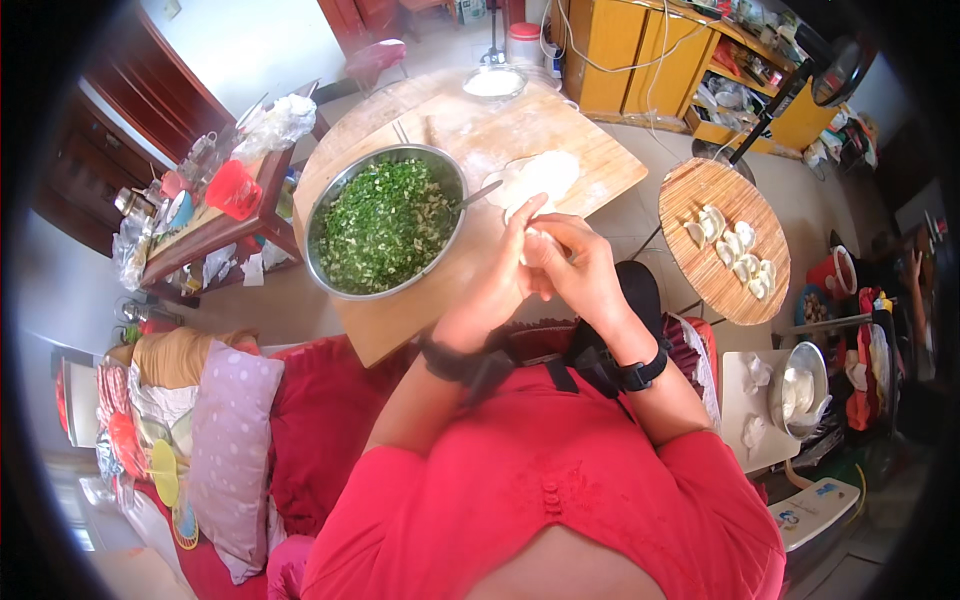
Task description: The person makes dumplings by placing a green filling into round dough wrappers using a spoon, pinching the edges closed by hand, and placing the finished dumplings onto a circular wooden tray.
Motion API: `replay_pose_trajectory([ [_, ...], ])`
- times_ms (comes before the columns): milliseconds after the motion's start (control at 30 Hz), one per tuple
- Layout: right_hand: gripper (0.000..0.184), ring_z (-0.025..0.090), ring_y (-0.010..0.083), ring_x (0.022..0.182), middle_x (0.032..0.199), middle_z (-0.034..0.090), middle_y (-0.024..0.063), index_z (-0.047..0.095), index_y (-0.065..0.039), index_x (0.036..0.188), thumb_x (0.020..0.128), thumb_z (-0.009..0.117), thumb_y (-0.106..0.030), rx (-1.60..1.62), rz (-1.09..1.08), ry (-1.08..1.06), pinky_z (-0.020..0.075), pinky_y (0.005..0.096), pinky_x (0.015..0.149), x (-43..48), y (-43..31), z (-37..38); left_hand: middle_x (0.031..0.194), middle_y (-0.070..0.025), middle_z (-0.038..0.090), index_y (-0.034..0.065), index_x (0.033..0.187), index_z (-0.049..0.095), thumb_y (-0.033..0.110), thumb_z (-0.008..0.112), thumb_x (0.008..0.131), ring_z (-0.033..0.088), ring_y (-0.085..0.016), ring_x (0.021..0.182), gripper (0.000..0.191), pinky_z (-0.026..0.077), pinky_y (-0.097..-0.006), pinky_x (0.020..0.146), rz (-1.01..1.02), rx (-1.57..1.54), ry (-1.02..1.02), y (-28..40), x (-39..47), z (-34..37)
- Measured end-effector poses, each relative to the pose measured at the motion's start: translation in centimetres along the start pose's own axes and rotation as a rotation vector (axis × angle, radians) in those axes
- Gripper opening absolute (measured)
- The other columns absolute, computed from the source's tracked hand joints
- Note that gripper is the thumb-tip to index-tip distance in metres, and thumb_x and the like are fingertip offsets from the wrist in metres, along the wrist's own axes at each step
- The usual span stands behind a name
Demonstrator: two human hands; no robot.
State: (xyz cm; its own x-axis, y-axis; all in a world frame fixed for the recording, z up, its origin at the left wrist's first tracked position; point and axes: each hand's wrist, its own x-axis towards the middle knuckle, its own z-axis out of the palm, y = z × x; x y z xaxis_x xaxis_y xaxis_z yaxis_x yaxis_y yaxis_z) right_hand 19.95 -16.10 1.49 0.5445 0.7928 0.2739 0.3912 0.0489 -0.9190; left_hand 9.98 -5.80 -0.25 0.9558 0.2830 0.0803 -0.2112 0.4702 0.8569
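Above the near edge of a floured wooden board [611,159], my left hand [501,274] and my right hand [581,259] meet, fingers closed around a small dumpling that they mostly hide. Just beyond my fingertips, thin white dough wrappers [553,176] lie overlapping on the board. A steel bowl [367,297] left of my hands is full of chopped green filling [375,225]. The spoon [481,193] in it leans on the right rim. Several finished dumplings [726,244] sit in a group on a round slatted tray [724,296] to my right.
Toward the board's far end is a glass bowl [495,81] of flour. A cluttered side table [247,199] stands left, a red sofa [322,420] below it. Right of me, a steel basin [806,390] rests on a pale stool [757,442]. A black stand [772,112] rises behind the tray.
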Motion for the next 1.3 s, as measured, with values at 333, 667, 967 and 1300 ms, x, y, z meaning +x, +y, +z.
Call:
replay_pose_trajectory([
  [333, 0.012, 0.056, 0.0309, 0.111, 0.102, 0.066, 0.0121, 0.070, -0.005, 0.090, 0.079, 0.066, -0.005, -0.362, -0.371, 0.280, 0.0423, 0.0404, 0.094, 0.4, -0.6, 0.3, 0.134, -0.0118, 0.044, 0.0009, 0.140, 0.033, -0.001, 0.043, 0.091, 0.046, -0.021, 0.125, 0.049, 0.037, -0.0377, 0.107, -0.022, -0.445, -0.039, -1.3, -0.5, -0.6],
  [667, 0.009, 0.048, 0.0315, 0.125, 0.107, 0.067, 0.0088, 0.071, -0.004, 0.088, 0.080, 0.069, -0.005, -0.326, -0.387, 0.032, 0.0374, 0.0400, 0.102, 0.3, -0.6, -1.0, 0.130, -0.0106, 0.049, -0.0003, 0.127, 0.049, -0.002, 0.040, 0.092, 0.047, -0.021, 0.124, 0.036, 0.038, -0.0385, 0.107, 0.019, -0.357, -0.125, -0.8, -0.6, -0.5],
  [967, 0.014, 0.050, 0.0320, 0.122, 0.108, 0.066, 0.0081, 0.070, -0.006, 0.092, 0.079, 0.068, -0.005, -0.380, -0.491, -0.040, 0.0376, 0.0403, 0.098, 0.8, -1.0, -1.9, 0.112, -0.0055, 0.057, -0.0018, 0.129, 0.049, 0.004, 0.049, 0.092, 0.055, -0.013, 0.103, 0.037, 0.047, -0.0289, 0.089, -0.056, 0.232, 0.015, 2.0, -0.8, 0.5],
  [1300, 0.013, 0.051, 0.0296, 0.120, 0.106, 0.067, 0.0056, 0.069, -0.006, 0.086, 0.074, 0.072, -0.006, -0.462, -0.498, 0.015, 0.0382, 0.0408, 0.095, 0.9, -1.5, -1.6, 0.103, -0.0038, 0.059, -0.0029, 0.115, 0.056, 0.008, 0.052, 0.093, 0.056, -0.011, 0.093, 0.025, 0.046, -0.0260, 0.084, 0.033, 0.297, 0.031, 1.3, -0.9, 0.2],
])
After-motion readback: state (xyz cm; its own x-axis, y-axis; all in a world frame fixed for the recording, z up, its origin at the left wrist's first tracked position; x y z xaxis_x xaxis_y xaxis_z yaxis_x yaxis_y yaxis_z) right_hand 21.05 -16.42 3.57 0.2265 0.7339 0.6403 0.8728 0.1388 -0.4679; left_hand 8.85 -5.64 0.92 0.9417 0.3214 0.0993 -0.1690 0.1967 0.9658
